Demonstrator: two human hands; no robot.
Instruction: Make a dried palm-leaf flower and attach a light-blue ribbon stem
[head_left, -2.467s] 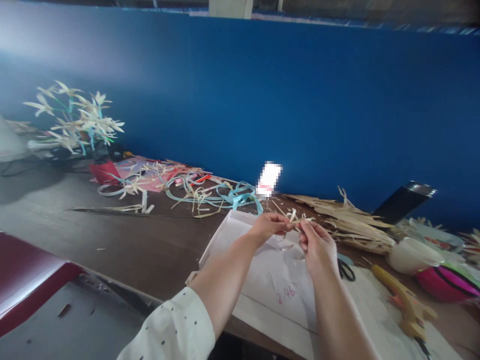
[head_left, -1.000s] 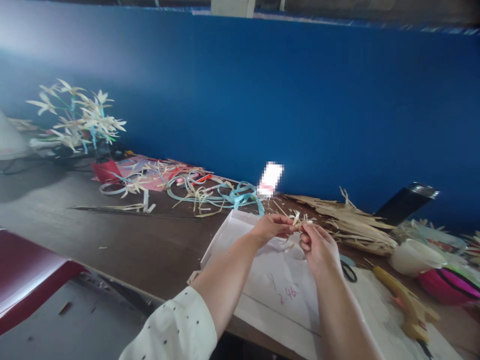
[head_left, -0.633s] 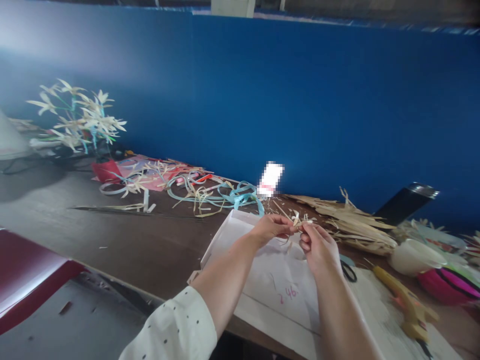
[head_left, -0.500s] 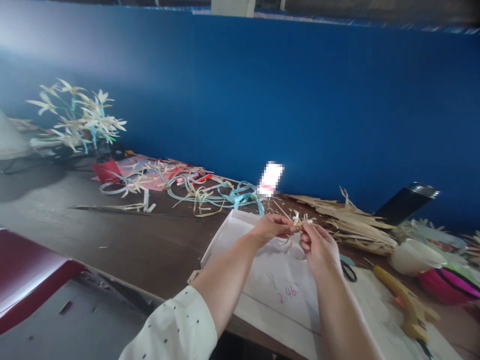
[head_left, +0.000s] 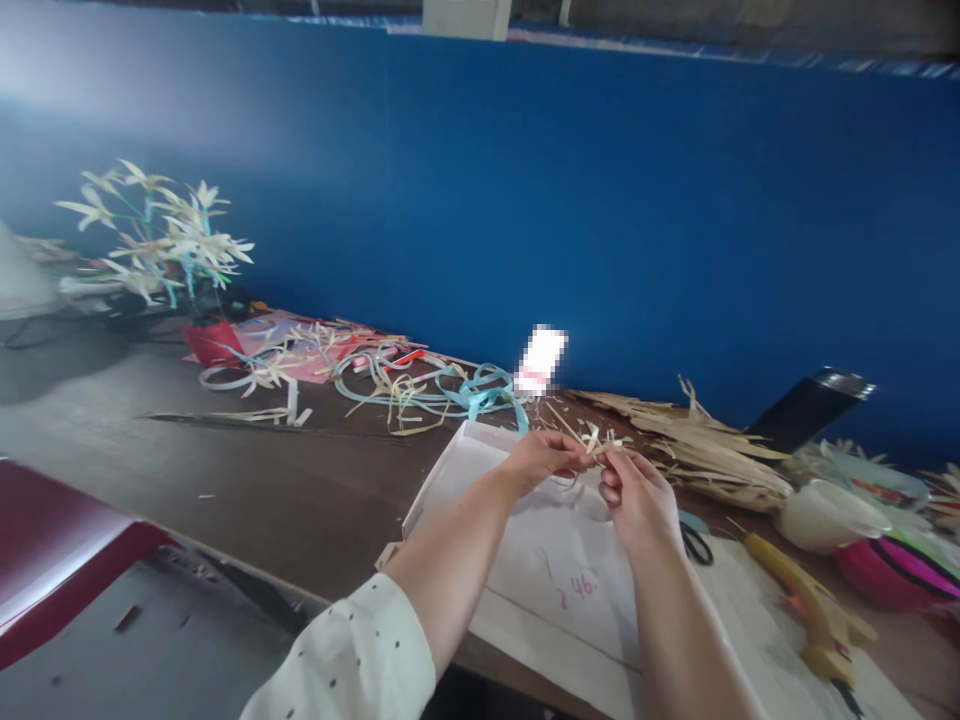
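Note:
Fingertips of my left hand (head_left: 546, 457) and my right hand (head_left: 636, 490) meet, pinching a small piece of pale dried leaf strips (head_left: 593, 440) between them. Its pale ends stick up above the fingers; the pinched part is mostly hidden. Both hands are closed, above a shallow white box lid (head_left: 525, 560) with red handwritten numbers. Thin loose strips lie in the lid just under the fingers. Behind the hands, small pale scraps are scattered on the brown table (head_left: 352, 480).
Right of the lid are black-handled scissors (head_left: 699, 545), a yellow glue gun (head_left: 806, 600), a white cup (head_left: 829, 515), dried husks (head_left: 720, 465) and a dark flask (head_left: 806, 408). Leftward lie blue ribbon (head_left: 484, 390) and a red pot (head_left: 214, 342) of pale flowers. A blue partition (head_left: 480, 200) stands behind.
Almost nothing differs. Both hands keep their pinch on the pale strips in the same place, with only a tiny shift in the fingers and camera.

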